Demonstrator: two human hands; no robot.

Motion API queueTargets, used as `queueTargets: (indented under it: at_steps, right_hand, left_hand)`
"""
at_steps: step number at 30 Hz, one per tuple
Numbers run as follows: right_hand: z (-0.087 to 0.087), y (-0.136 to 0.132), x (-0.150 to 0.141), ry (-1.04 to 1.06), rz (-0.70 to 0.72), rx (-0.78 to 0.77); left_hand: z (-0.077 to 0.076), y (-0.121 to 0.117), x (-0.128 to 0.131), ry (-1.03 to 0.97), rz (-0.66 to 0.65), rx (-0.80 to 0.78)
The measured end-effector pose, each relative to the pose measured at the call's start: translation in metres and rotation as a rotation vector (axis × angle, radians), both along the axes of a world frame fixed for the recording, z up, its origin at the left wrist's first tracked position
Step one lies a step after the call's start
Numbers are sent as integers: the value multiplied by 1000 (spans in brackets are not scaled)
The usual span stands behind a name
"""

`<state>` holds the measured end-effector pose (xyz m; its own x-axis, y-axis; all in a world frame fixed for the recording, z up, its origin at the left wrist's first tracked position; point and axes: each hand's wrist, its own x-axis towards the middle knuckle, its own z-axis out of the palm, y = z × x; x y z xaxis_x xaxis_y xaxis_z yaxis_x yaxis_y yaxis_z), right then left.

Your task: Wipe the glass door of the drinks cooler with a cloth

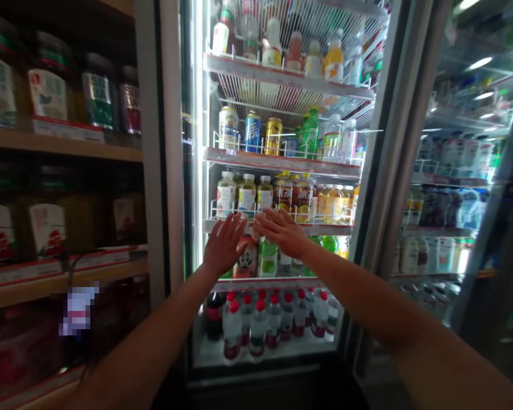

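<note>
Both my arms reach forward toward a lit drinks fridge. My left hand (pixel 226 245), fingers stretched out, is in front of the shelf edge at the left, near a pink-labelled bottle (pixel 245 259). Close beside it, my right hand (pixel 282 232) also has its fingers extended and appears to hold nothing. Whether either hand touches a bottle or the shelf, I cannot tell. Just above my fingers stand white-capped bottles (pixel 247 193) and brown tea bottles with yellow caps (pixel 284 192). A green-labelled bottle (pixel 268 259) shows below my right hand.
Higher fridge shelves carry a blue can (pixel 252 132), a gold can (pixel 274 136) and a green bottle (pixel 311 134). Red-capped water bottles (pixel 233 330) stand at the bottom. Wooden shelving (pixel 64 147) with large jars is at left. A metal-framed glass panel (pixel 410 148) rises at right.
</note>
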<state>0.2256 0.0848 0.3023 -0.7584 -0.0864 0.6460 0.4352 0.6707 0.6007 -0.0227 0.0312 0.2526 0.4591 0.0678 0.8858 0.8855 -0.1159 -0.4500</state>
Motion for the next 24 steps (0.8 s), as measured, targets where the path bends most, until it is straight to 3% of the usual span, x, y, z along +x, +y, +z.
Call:
queueTargets:
  at_steps: [4,9,17,24]
  right_hand:
    - [22,0,-1,-77,7,55]
    - [63,-1,-17,-48,4,68]
    - [138,-4,-34,129,-29,54]
    - [184,-20,-22,268,-180,-9]
  left_hand:
    - [-8,0,-10,22,47,-17]
    - [-9,0,-9,28,51,-17]
    - [-12,-2,-8,1,77,-79]
    - [-18,-1,-9,2,132,-120]
